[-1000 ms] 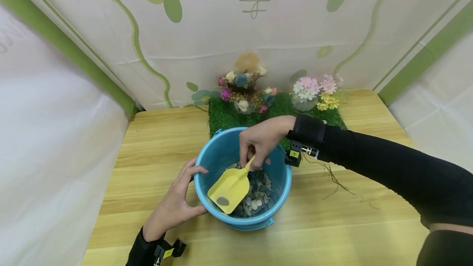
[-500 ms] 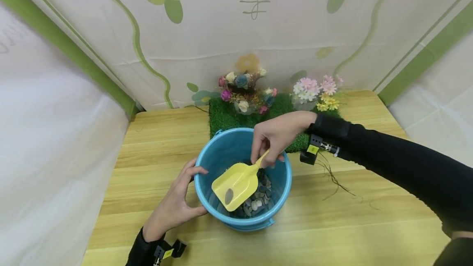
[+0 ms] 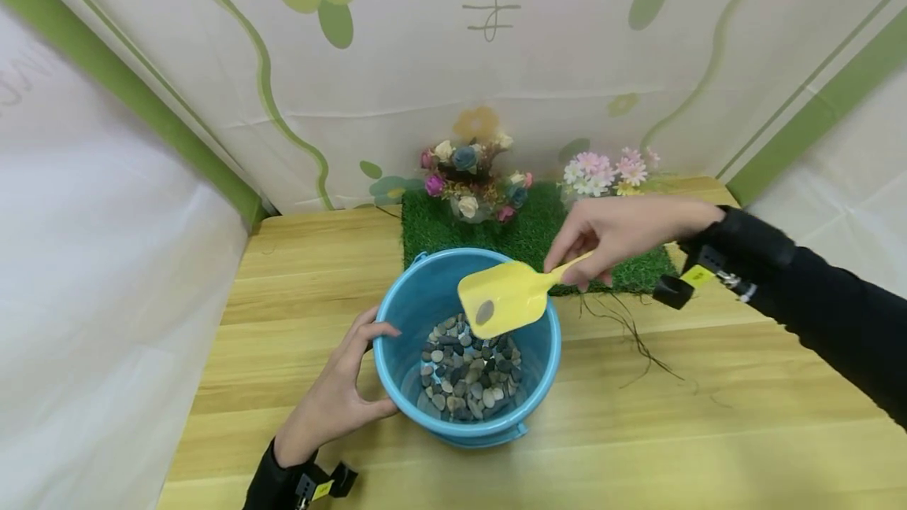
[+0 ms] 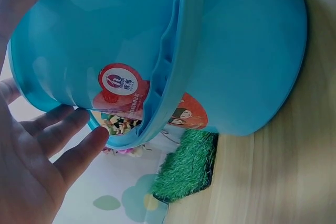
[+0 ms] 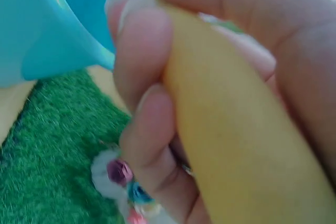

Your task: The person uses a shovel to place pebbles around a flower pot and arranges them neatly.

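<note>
My right hand (image 3: 609, 238) holds a yellow toy shovel (image 3: 513, 297) by its handle. The blade is over the right back part of a blue bucket (image 3: 386, 352), with one grey pebble (image 3: 485, 312) on it. In the right wrist view, fingers and thumb wrap the yellow handle (image 5: 226, 114). Many small grey, white and dark stones (image 3: 468, 376) lie at the bottom of the bucket. My left hand (image 3: 343, 384) grips the bucket's left side, fingertips at the rim and thumb against the outer wall. The left wrist view shows the bucket wall (image 4: 247, 51) and stickers inside and out.
Behind the bucket lies a green artificial grass mat (image 3: 534, 219) bearing a pot of mixed roses (image 3: 468, 179) and a pot of pink, white and yellow flowers (image 3: 595, 173). Thin brown strands (image 3: 638, 341) lie on the wooden table (image 3: 673, 415). Patterned white cloth (image 3: 425, 61) hangs behind.
My right hand has moved right and back, drawing the shovel up from low inside the bucket toward its right rim, uncovering more stones. The pebble stays on the blade. My left hand keeps its place.
</note>
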Available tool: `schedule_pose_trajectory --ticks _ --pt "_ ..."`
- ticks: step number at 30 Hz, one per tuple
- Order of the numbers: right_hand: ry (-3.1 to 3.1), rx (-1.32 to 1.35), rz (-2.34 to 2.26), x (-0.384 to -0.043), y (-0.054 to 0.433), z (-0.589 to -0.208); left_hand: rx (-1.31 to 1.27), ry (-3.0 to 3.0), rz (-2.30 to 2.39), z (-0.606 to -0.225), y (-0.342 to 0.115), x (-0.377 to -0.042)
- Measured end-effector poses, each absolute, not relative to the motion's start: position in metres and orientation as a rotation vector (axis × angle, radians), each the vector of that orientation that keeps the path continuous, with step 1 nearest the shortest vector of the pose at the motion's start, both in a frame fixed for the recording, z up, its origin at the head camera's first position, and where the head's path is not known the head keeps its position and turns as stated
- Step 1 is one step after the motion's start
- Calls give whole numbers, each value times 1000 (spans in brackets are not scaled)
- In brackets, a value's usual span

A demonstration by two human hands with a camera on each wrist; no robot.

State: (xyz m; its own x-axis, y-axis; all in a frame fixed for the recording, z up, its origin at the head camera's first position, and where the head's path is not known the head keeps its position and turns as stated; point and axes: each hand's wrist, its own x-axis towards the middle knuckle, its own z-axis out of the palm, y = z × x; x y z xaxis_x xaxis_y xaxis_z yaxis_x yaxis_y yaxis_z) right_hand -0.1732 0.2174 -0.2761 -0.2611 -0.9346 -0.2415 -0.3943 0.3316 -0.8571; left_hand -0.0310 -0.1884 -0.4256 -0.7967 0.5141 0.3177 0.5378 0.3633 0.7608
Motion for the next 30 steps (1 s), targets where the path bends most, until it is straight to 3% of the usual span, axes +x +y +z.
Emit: schedule_pose_trajectory --ticks 17,30 --pt "2187 -828 -975 -165 334 -311 -1020 -2529 -1437 -429 -188 -31" --pt "2279 -653 -1047 -168 381 -358 -1018 -2527 -1454 -429 -188 -34"
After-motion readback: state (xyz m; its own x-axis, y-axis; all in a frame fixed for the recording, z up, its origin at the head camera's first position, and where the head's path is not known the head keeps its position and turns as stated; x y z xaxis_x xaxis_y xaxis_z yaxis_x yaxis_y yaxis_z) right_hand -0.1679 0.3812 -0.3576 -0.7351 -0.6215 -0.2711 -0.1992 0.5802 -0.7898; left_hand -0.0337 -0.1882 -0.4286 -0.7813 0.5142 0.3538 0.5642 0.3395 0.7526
